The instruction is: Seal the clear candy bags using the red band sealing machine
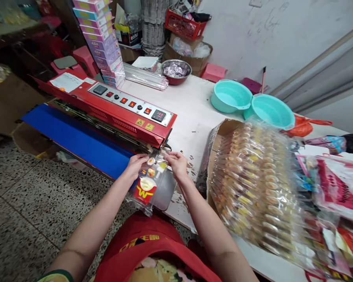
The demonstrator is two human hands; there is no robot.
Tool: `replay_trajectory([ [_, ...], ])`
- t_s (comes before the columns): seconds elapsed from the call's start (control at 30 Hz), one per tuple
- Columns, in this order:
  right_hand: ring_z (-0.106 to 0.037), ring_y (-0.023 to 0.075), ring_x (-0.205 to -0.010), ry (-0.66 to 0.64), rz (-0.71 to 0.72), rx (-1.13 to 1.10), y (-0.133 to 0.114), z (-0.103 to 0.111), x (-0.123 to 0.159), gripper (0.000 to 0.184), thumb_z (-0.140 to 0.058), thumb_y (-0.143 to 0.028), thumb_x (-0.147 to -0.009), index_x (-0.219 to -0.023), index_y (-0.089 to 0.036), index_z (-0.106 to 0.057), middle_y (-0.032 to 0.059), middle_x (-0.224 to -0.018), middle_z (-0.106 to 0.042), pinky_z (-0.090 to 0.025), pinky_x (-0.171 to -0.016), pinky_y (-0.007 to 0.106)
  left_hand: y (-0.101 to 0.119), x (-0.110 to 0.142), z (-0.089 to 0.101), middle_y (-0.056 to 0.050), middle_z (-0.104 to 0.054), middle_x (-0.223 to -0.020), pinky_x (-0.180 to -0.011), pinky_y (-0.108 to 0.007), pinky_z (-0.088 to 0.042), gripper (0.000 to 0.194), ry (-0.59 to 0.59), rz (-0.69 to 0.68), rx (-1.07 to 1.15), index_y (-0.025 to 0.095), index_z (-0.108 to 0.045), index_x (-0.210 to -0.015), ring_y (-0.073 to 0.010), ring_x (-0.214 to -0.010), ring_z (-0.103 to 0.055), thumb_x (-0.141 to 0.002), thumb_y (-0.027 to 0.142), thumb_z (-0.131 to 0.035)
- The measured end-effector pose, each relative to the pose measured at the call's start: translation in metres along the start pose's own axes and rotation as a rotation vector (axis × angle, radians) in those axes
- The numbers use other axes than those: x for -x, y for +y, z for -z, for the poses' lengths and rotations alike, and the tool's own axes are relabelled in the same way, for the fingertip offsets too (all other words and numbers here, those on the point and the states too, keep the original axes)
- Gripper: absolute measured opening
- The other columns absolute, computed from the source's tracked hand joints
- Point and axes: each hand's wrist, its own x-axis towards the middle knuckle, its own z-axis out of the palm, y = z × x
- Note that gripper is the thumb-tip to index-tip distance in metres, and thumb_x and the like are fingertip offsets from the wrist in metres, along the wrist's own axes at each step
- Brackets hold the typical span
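Clear bag (148,179): just beside the red machine (120,114), at its right end
Long axis: top edge toward the machine, bottom pointing away, toward the person
Left hand (136,164): pinching the top left corner
Right hand (177,165): pinching the top right

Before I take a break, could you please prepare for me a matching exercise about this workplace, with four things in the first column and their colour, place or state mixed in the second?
Things
1. clear bag
2. conveyor belt
3. metal bowl
4. two basins

Colour, place or state
A. holding small packets
B. turquoise
C. blue, along the red machine
D. between left hand and right hand

Pairs: 1-D, 2-C, 3-A, 4-B
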Motion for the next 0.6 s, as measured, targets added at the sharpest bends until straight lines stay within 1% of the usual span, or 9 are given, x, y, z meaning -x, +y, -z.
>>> replay_trajectory([
  [0.1, -0.055, 0.0121, -0.053, 0.015, 0.058, -0.027, 0.006, -0.025, -0.007, 0.046, -0.082, -0.040, -0.051, -0.080, -0.017, -0.055, -0.0016, -0.063, -0.064, -0.046, -0.052, 0.025, 0.008, -0.012, 0.010, -0.007, -0.067, -0.068, -0.050, -0.024, -0.050, 0.031, 0.107, -0.056, 0.009, 0.010, -0.062, -0.079, -0.0162, -0.053, -0.062, -0.054, 0.018, -0.078],
  [0.17, -0.058, 0.0129, -0.061, 0.090, 0.165, -0.018, 0.008, -0.034, -0.003, 0.047, -0.078, -0.044, -0.058, -0.087, -0.018, -0.052, -0.0015, -0.071, -0.064, -0.049, -0.059, 0.027, 0.016, -0.020, 0.018, -0.005, -0.065, -0.067, -0.054, -0.026, -0.052, 0.027, 0.184, -0.100, 0.001, 0.011, -0.060, -0.076, -0.0155, -0.054, -0.062, -0.055, 0.016, -0.076],
  [0.27, -0.060, 0.0145, -0.077, 0.163, 0.358, 0.152, 0.003, -0.021, 0.021, 0.041, -0.073, -0.043, -0.071, -0.096, -0.018, -0.053, 0.0015, -0.085, -0.063, -0.052, -0.071, 0.028, 0.032, -0.027, 0.039, -0.001, -0.062, -0.068, -0.062, -0.029, -0.052, 0.023, 0.326, -0.164, -0.064, 0.012, -0.057, -0.078, -0.0136, -0.057, -0.059, -0.059, 0.013, -0.070],
  [0.33, -0.062, 0.0159, -0.083, 0.117, 0.445, 0.303, -0.001, 0.007, 0.048, 0.036, -0.071, -0.040, -0.077, -0.101, -0.018, -0.056, 0.0035, -0.090, -0.063, -0.052, -0.076, 0.029, 0.043, -0.029, 0.059, -0.001, -0.062, -0.075, -0.073, -0.035, -0.053, 0.026, 0.471, -0.226, -0.170, 0.012, -0.058, -0.083, -0.0144, -0.065, -0.059, -0.060, 0.009, -0.067],
  [0.4, -0.062, 0.0170, -0.087, 0.070, 0.540, 0.454, -0.005, 0.048, 0.082, 0.031, -0.069, -0.037, -0.082, -0.104, -0.019, -0.057, 0.0045, -0.094, -0.064, -0.053, -0.079, 0.031, 0.050, -0.032, 0.074, -0.005, -0.065, -0.095, -0.093, -0.047, -0.046, 0.042, 0.643, -0.337, -0.330, 0.014, -0.058, -0.097, -0.0213, -0.087, -0.062, -0.058, 0.008, -0.071],
  [0.47, -0.062, 0.0182, -0.090, 0.098, 0.666, 0.647, -0.008, 0.095, 0.120, 0.026, -0.067, -0.033, -0.085, -0.106, -0.020, -0.057, 0.0054, -0.096, -0.064, -0.053, -0.081, 0.033, 0.046, -0.030, 0.073, -0.012, -0.064, -0.112, -0.104, -0.059, -0.034, 0.052, 0.864, -0.677, -0.717, 0.015, -0.058, -0.105, -0.0324, -0.108, -0.058, -0.057, 0.019, -0.079],
  [0.53, -0.061, 0.0197, -0.093, 0.185, 0.789, 0.845, -0.010, 0.146, 0.159, 0.026, -0.067, -0.029, -0.086, -0.109, -0.021, -0.057, 0.0063, -0.098, -0.064, -0.052, -0.084, 0.036, 0.028, -0.014, 0.050, -0.013, -0.062, -0.121, -0.106, -0.063, -0.030, 0.053, 0.784, -1.056, -0.886, 0.019, -0.058, -0.112, -0.0362, -0.117, -0.053, -0.064, 0.026, -0.078],
  [0.57, -0.060, 0.0207, -0.096, 0.235, 0.839, 0.934, -0.011, 0.170, 0.179, 0.028, -0.068, -0.026, -0.086, -0.111, -0.022, -0.057, 0.0070, -0.100, -0.064, -0.052, -0.086, 0.038, 0.013, 0.000, 0.031, -0.012, -0.063, -0.118, -0.104, -0.061, -0.034, 0.051, 0.645, -1.224, -0.907, 0.020, -0.058, -0.114, -0.0351, -0.115, -0.055, -0.067, 0.028, -0.075],
  [0.6, -0.059, 0.0217, -0.099, 0.280, 0.879, 1.016, -0.011, 0.194, 0.197, 0.031, -0.069, -0.024, -0.085, -0.113, -0.022, -0.056, 0.0078, -0.102, -0.064, -0.051, -0.088, 0.040, -0.004, 0.018, 0.007, -0.012, -0.064, -0.114, -0.099, -0.056, -0.042, 0.046, 0.443, -1.358, -0.914, 0.020, -0.058, -0.115, -0.0327, -0.110, -0.058, -0.072, 0.029, -0.072],
])
